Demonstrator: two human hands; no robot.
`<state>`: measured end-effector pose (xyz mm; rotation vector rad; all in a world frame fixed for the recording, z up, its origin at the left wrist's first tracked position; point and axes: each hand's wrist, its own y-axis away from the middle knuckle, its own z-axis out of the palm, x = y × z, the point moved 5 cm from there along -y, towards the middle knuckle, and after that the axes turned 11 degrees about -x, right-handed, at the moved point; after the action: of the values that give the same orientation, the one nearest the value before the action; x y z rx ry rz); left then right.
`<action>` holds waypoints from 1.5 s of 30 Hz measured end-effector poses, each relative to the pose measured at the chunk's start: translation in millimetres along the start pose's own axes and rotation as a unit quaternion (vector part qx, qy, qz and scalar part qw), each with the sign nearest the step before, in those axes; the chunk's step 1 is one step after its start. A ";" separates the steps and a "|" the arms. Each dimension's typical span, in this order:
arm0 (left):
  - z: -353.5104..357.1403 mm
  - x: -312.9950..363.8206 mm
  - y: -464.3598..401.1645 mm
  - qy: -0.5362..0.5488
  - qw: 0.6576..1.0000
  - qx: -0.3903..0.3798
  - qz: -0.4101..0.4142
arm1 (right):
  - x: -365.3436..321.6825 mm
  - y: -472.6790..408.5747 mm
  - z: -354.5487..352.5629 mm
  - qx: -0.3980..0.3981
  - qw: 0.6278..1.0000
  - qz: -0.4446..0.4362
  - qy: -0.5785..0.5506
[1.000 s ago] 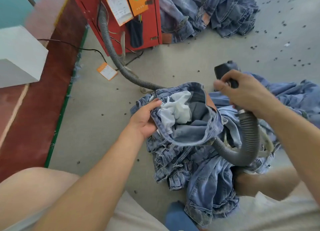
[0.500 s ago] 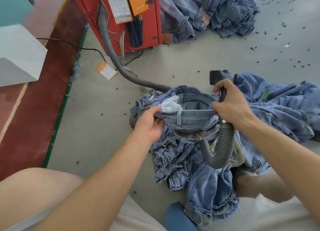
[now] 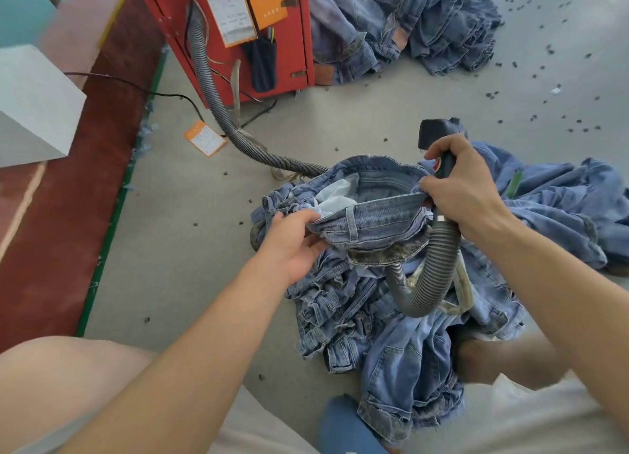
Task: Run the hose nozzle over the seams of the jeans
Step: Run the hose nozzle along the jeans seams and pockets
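A pair of light blue jeans (image 3: 381, 215) is held up over a heap of denim, its waistband stretched open between my hands and a white pocket lining showing inside. My left hand (image 3: 292, 239) grips the waistband's left end. My right hand (image 3: 463, 195) grips the black nozzle handle (image 3: 446, 166) and also pinches the waistband's right end. The black nozzle head (image 3: 434, 132) points up and away, clear of the fabric. The grey ribbed hose (image 3: 432, 276) loops down below my right hand.
The hose (image 3: 218, 113) runs back across the floor to a red machine (image 3: 231, 35). Another pile of jeans (image 3: 408, 28) lies behind it. More denim (image 3: 561, 208) spreads to the right. A white box (image 3: 34, 106) sits on the red strip at left. Dark bits dot the floor.
My right hand has come down and left with the nozzle and taken hold of the waistband's right end. The waistband is now stretched flat between both hands.
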<state>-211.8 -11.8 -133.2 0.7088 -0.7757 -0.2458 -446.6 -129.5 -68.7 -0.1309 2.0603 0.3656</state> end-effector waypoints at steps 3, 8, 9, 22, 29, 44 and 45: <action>1.5 11.2 4.3 -0.394 0.913 0.058 0.087 | -1.6 -0.3 1.8 -0.004 1.000 0.006 -0.001; 17.9 4.1 5.8 -0.737 0.646 -0.063 0.188 | -12.6 -2.7 9.7 -0.026 0.999 -0.018 0.004; 13.3 5.1 1.9 -0.706 0.681 -0.064 0.184 | -15.0 -3.3 10.9 -0.038 0.999 -0.026 0.002; -110.4 11.2 -44.5 -0.122 0.972 0.193 0.047 | -32.5 1.9 -23.3 -0.139 0.969 -0.075 0.190; -99.8 19.9 -35.4 -0.466 0.864 0.154 0.116 | -44.6 8.0 -5.5 -0.161 0.935 -0.099 0.301; -86.6 23.1 -35.9 -0.118 0.990 0.041 0.061 | -40.2 5.2 0.4 -0.183 0.928 -0.102 0.307; -88.9 25.8 -35.5 -0.128 0.987 0.067 0.074 | -41.8 4.6 -2.1 -0.170 0.929 -0.109 0.311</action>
<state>-128.7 -6.1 -186.9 0.7508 -1.0943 -0.1523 -428.7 -128.3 -30.7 -0.7651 2.5483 0.5965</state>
